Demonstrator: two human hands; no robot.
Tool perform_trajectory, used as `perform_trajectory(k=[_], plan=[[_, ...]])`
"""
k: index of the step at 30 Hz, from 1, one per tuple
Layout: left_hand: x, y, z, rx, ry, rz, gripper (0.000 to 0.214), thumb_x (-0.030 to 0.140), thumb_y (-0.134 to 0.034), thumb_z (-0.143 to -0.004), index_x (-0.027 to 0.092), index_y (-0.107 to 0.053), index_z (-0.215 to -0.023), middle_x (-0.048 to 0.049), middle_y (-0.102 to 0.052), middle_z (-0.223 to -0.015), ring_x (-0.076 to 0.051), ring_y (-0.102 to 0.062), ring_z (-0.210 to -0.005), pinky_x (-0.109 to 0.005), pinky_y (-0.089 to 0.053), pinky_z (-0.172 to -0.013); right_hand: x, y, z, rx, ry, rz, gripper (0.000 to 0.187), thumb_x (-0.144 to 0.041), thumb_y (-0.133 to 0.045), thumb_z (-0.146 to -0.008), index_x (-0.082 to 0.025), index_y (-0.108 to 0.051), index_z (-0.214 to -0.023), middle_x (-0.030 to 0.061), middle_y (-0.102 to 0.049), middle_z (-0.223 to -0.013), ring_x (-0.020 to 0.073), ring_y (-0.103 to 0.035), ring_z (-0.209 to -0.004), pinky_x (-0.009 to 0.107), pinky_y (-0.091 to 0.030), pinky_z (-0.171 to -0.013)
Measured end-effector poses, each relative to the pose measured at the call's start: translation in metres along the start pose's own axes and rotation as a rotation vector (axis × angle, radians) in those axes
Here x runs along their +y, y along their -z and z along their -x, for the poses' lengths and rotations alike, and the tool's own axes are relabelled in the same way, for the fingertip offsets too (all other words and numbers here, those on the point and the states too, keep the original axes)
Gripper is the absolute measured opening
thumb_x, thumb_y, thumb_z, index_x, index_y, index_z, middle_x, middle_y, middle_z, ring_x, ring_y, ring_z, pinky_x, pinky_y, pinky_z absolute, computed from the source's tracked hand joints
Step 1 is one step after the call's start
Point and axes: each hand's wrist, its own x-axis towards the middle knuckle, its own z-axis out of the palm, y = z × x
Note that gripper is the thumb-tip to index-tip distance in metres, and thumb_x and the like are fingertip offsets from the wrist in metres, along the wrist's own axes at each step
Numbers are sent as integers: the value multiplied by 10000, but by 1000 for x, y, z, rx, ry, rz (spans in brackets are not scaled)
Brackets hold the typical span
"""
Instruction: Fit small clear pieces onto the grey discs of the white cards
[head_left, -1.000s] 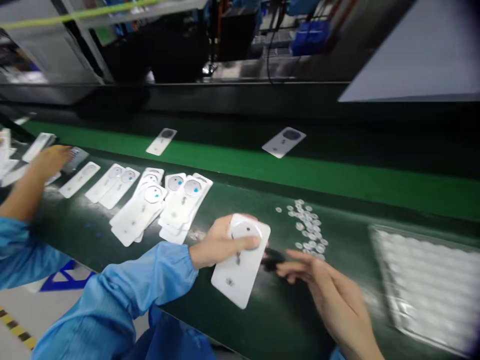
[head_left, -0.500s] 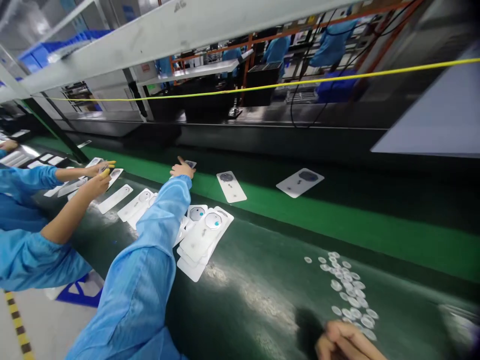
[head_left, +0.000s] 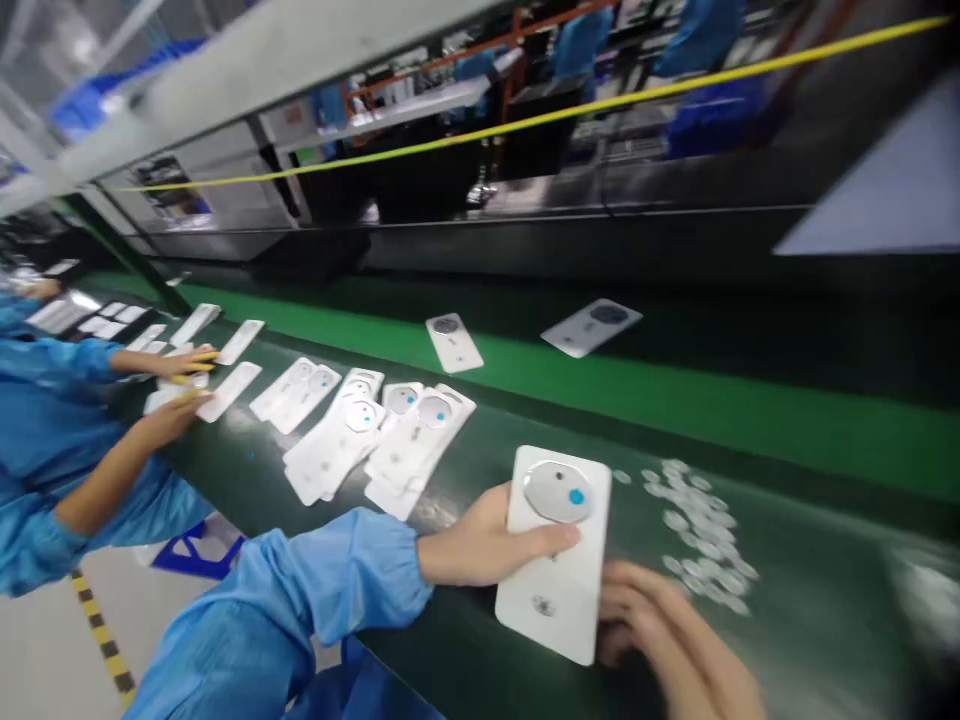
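My left hand (head_left: 491, 545) grips a white phone back cover (head_left: 556, 552) by its left edge, thumb across it. The cover has a round camera lens film with a blue tab near its top. It is held just above the dark green bench. My right hand (head_left: 667, 635), blurred by motion, is at the cover's lower right corner with the fingers curled; whether it holds anything is unclear. A heap of small clear round discs (head_left: 701, 525) lies to the right of the cover.
Stacks of white covers (head_left: 416, 445) lie left of my hand. Two covers (head_left: 453, 343) ride the green conveyor belt (head_left: 675, 395). A co-worker's hands (head_left: 176, 385) in blue sleeves work at far left. A yellow cord (head_left: 525, 120) runs overhead.
My left arm has drawn back from the conveyor and now holds a white cover in front of me. My right hand has come up to its lower corner.
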Motion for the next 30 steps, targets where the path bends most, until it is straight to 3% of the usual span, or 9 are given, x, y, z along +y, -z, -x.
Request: perform_trajectory(k=[4, 8, 11, 14, 18, 22, 25, 27, 30], plan=[[-21, -18, 9, 10, 41, 104, 471, 479, -785, -837, 114, -708, -1124, -161, -740, -1187, -330, -692, -1115, -422, -557, -978, -26, -22, 11, -88, -138, -10, 387, -587, -670, -923, -209, -724, -993, 53, -664, -655, 210, -615, -565, 304, -512, -487], [-23, -16, 2, -45, 107, 315, 561, 418, -800, -844, 112, -655, -1291, -205, -729, -1228, -353, -708, -1141, -431, -590, -941, -21, -28, 14, -105, -207, -48, 426, -574, -619, -972, -161, -718, -1008, 36, -680, -674, 169, -627, -601, 249, -481, -524], [-24, -16, 0, -8, 115, 390, 572, 318, -818, -793, 103, -644, -1294, -206, -734, -1217, -352, -712, -1139, -414, -598, -936, -16, -28, 17, -65, -186, -26, 385, -527, -616, -991, -160, -714, -1050, 55, -732, -749, 169, -663, -625, 240, -499, -531], [-28, -15, 0, 79, 169, 373, 543, 287, -768, -764, 88, -651, -1256, -201, -758, -1139, -339, -759, -987, -382, -632, -783, -18, -27, 19, 71, -34, 130, 303, -434, -600, -1017, -176, -698, -1142, 76, -761, -865, 192, -714, -724, 257, -545, -571], [-32, -14, -2, 78, 253, 290, 443, 300, -697, -785, 81, -684, -1170, -169, -776, -1028, -261, -754, -741, -347, -617, -658, -28, -26, 19, 323, 330, 481, 189, -232, -606, -1013, -213, -673, -1188, 78, -735, -978, 197, -693, -840, 288, -557, -641], [-35, -12, 0, -6, 172, 123, 421, 226, -721, -732, 121, -717, -1140, -56, -754, -848, -178, -685, -696, -235, -536, -611, -37, -28, 14, 213, 532, 775, 225, -106, -572, -1013, -194, -673, -1193, 88, -710, -1000, 208, -676, -885, 330, -558, -734], [-40, -10, 1, -15, 148, 135, 415, 298, -657, -771, 145, -736, -1148, -41, -745, -902, -172, -662, -761, -233, -521, -655, -36, -28, 10, 155, 579, 963, 228, -117, -548, -1030, -162, -665, -1222, 91, -709, -972, 202, -673, -822, 320, -536, -668], [-43, -9, 2, 21, 185, 158, 417, 383, -562, -832, 137, -753, -1110, -67, -747, -985, -204, -673, -851, -276, -540, -739, -33, -28, 8, 142, 622, 1037, 213, -124, -539, -1039, -157, -675, -1200, 88, -712, -959, 190, -665, -783, 312, -521, -644], [-46, -9, 3, 185, 246, 34, 369, 438, -548, -859, 142, -760, -922, -79, -726, -959, -242, -663, -934, -312, -539, -815, -30, -27, 9, 132, 656, 1110, 203, -133, -535, -1047, -155, -694, -1172, 88, -716, -962, 177, -653, -760, 308, -509, -645]])
